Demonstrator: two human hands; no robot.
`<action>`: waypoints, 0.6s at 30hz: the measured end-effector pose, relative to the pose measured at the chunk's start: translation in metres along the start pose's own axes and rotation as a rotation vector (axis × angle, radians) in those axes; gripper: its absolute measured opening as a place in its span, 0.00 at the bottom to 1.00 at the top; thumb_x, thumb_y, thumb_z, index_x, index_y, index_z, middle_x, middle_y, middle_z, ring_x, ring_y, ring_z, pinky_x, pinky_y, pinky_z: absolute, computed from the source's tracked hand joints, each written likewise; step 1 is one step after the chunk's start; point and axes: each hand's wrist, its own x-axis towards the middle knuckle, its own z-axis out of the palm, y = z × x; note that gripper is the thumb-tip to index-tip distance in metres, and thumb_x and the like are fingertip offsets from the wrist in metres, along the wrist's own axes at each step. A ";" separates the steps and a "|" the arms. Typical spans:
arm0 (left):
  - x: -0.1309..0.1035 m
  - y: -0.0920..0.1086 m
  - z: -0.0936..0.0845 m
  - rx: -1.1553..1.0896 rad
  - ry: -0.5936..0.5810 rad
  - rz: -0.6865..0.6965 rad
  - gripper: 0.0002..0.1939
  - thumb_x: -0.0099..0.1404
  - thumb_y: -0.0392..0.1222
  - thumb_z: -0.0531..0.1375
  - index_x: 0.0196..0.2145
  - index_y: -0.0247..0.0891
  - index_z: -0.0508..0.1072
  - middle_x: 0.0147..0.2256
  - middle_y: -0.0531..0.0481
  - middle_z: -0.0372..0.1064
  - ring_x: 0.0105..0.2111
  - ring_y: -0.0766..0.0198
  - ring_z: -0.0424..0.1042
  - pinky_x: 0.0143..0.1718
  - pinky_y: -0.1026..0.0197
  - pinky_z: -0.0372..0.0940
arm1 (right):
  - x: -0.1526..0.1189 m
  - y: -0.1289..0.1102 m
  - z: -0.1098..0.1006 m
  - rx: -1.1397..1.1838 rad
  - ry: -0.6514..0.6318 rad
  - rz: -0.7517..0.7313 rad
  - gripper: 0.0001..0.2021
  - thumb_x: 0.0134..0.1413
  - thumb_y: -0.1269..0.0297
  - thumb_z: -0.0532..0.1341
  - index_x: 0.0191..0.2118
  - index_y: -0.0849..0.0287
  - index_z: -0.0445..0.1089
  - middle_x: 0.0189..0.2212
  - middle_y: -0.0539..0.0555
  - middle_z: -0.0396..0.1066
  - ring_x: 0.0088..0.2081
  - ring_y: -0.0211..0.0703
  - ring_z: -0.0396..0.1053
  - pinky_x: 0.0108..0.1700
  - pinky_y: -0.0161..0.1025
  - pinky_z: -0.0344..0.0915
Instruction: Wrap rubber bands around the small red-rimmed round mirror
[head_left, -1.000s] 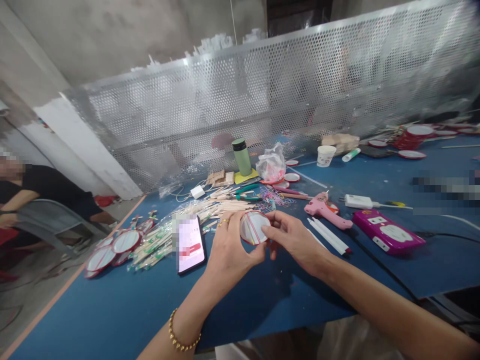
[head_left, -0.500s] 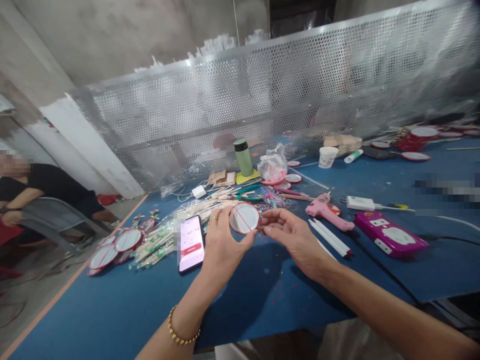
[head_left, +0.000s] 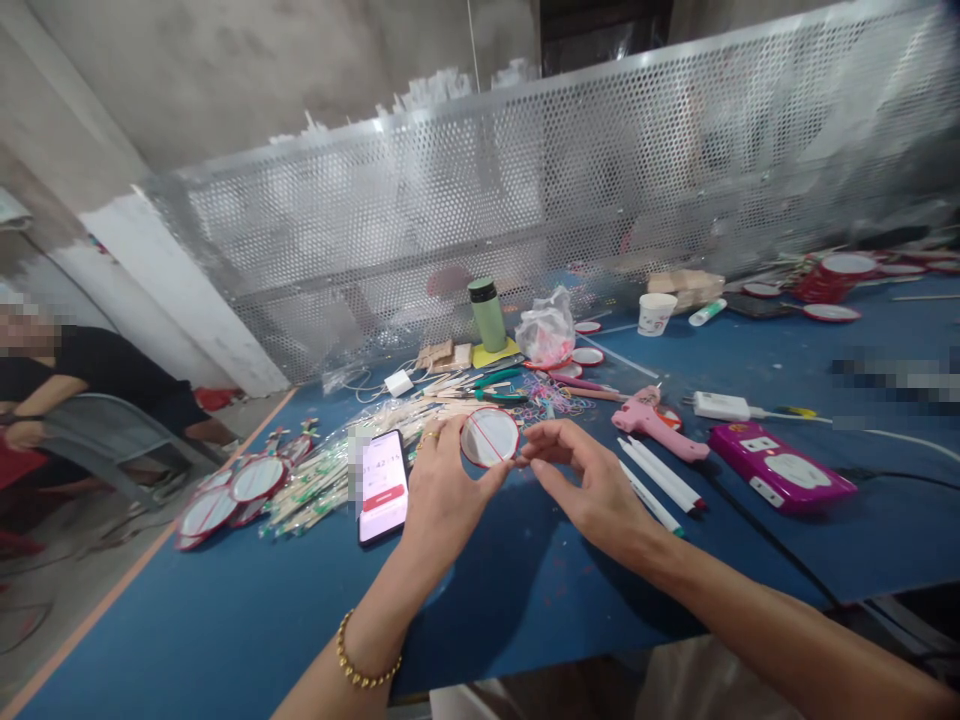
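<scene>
Holding a small round red-rimmed disc (head_left: 489, 437) up above the blue desk (head_left: 225, 620), left hand (head_left: 444, 497) closing its grip on the rim, probably keeping the face free. Right hand (head_left: 592, 490) touching the disc's edge with pinched fingertips, holding nothing visible. Pink glue gun (head_left: 651, 418) lying near, within easy reach.

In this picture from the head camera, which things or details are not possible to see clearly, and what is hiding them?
- Phone, head view: the upper left of its screen is blurred out.
- Round red-rimmed disc: the left hand holds it and covers its left edge, and the back is unseen.
- Right hand: its fingers sit at the disc's right edge; actual contact is too small to judge.
- Behind the perforated metal screen: only vague shapes.
- Blurred strip at right: contents unreadable.
</scene>
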 end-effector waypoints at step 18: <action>0.002 -0.001 -0.002 -0.036 -0.056 -0.036 0.27 0.55 0.36 0.71 0.51 0.40 0.70 0.47 0.43 0.71 0.50 0.48 0.70 0.49 0.45 0.68 | -0.005 0.000 -0.001 -0.085 -0.053 -0.146 0.13 0.57 0.73 0.54 0.47 0.55 0.63 0.40 0.55 0.74 0.42 0.43 0.76 0.48 0.43 0.72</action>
